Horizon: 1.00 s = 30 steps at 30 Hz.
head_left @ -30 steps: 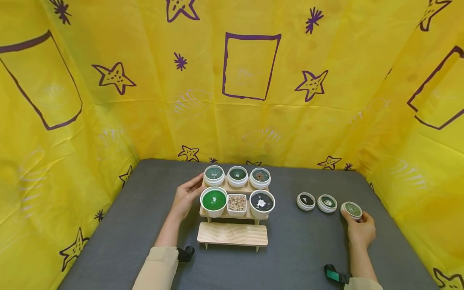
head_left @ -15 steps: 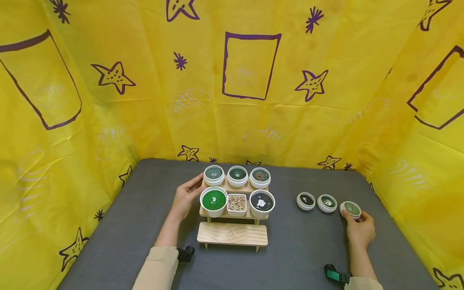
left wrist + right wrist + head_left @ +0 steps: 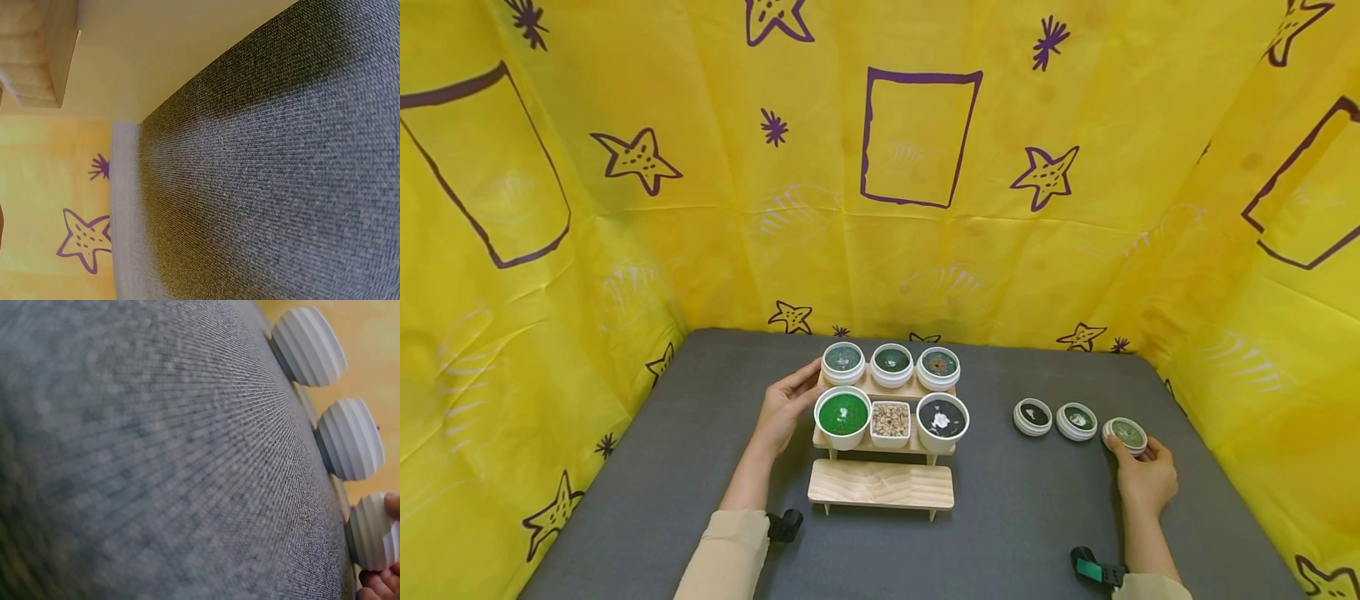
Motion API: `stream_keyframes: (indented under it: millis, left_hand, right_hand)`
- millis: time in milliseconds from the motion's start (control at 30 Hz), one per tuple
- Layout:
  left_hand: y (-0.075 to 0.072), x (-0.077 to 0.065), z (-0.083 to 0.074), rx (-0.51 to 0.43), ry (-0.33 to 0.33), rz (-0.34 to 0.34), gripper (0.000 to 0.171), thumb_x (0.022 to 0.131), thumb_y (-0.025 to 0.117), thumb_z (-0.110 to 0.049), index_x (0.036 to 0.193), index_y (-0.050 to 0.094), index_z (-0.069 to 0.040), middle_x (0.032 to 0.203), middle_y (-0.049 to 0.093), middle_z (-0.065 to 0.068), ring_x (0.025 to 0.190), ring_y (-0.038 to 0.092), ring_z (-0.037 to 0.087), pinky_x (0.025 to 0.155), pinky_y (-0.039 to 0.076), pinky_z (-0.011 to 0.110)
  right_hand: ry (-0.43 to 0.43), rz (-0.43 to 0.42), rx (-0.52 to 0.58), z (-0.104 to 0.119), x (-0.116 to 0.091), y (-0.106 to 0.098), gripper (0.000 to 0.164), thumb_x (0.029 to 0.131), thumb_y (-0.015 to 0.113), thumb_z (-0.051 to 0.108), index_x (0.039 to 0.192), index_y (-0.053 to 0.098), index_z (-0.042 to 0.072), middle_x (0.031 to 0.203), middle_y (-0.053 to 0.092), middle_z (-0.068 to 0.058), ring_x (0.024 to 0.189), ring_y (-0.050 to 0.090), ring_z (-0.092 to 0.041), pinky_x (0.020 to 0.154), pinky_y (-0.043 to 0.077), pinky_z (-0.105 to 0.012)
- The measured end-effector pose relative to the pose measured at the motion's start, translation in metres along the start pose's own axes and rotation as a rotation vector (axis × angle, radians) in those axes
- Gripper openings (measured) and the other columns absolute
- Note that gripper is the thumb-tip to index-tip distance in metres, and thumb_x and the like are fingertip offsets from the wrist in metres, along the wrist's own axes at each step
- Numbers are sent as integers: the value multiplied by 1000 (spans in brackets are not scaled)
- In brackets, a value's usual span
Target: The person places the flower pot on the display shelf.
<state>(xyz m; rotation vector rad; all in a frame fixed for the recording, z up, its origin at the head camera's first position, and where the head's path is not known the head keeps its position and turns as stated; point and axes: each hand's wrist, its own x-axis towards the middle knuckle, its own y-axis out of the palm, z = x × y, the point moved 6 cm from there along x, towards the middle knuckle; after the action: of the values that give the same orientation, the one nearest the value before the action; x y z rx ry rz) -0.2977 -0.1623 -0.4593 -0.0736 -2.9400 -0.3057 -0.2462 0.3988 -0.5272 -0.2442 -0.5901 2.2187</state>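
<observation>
In the head view, a three-tier wooden stand (image 3: 880, 483) stands mid-table. My left hand (image 3: 782, 408) holds the left end of its top tier; the left wrist view shows a wooden edge (image 3: 37, 56) but little of the fingers. My right hand (image 3: 1146, 479) grips the rightmost small white pot (image 3: 1126, 433), which has a pale green top. In the right wrist view, fingertips (image 3: 378, 584) lie against this ribbed pot (image 3: 369, 534). Left of it sit two similar pots, one with a green and white top (image 3: 1077, 421) and one with a dark top (image 3: 1032, 416).
Three white pots with dark green tops stand on the top tier, one in its middle (image 3: 892, 365). The middle tier bears a bright green cup (image 3: 842, 415), a square dish of beige bits (image 3: 891, 423) and a dark cup (image 3: 942, 421). Yellow cloth (image 3: 917, 250) surrounds the grey table (image 3: 1000, 517).
</observation>
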Motion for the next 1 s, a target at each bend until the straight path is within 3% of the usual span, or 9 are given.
stream_keyframes:
  millis: [267, 367, 500, 600, 1000]
  left_hand:
    - [-1, 0, -1, 10, 3, -5, 55, 88, 60, 11, 140, 43, 16, 113, 67, -27, 111, 61, -9, 98, 48, 10]
    - [-1, 0, -1, 11, 2, 0, 55, 88, 60, 11, 140, 43, 15, 113, 67, -27, 111, 61, -9, 96, 50, 11]
    - [0, 0, -1, 13, 3, 7, 55, 89, 60, 10, 140, 43, 15, 113, 67, -26, 111, 62, -8, 96, 51, 12]
    - [0, 0, -1, 20, 5, 5, 55, 88, 61, 10, 140, 44, 15, 112, 67, -27, 110, 62, -8, 96, 51, 12]
    - [0, 0, -1, 38, -3, 1, 55, 88, 62, 9, 140, 45, 13, 113, 67, -26, 110, 62, -7, 94, 51, 11]
  right_hand:
    - [45, -17, 45, -3, 1, -2, 76, 83, 75, 43, 141, 52, 0, 132, 61, -25, 63, 32, 25, 63, 31, 1]
    - [91, -38, 88, -6, 2, -4, 77, 81, 77, 45, 141, 53, 3, 115, 65, -7, 62, 35, 24, 60, 33, 3]
    - [136, -66, 151, -10, 1, -8, 78, 78, 80, 45, 140, 55, 4, 92, 52, 18, 63, 39, 22, 60, 35, 5]
    - [150, -78, 185, -11, 1, -10, 79, 76, 81, 45, 140, 55, 5, 85, 48, 25, 63, 41, 21, 61, 36, 4]
    - [92, -116, 333, 15, -4, -16, 77, 70, 88, 39, 135, 61, 8, 76, 51, 30, 64, 51, 21, 59, 42, 4]
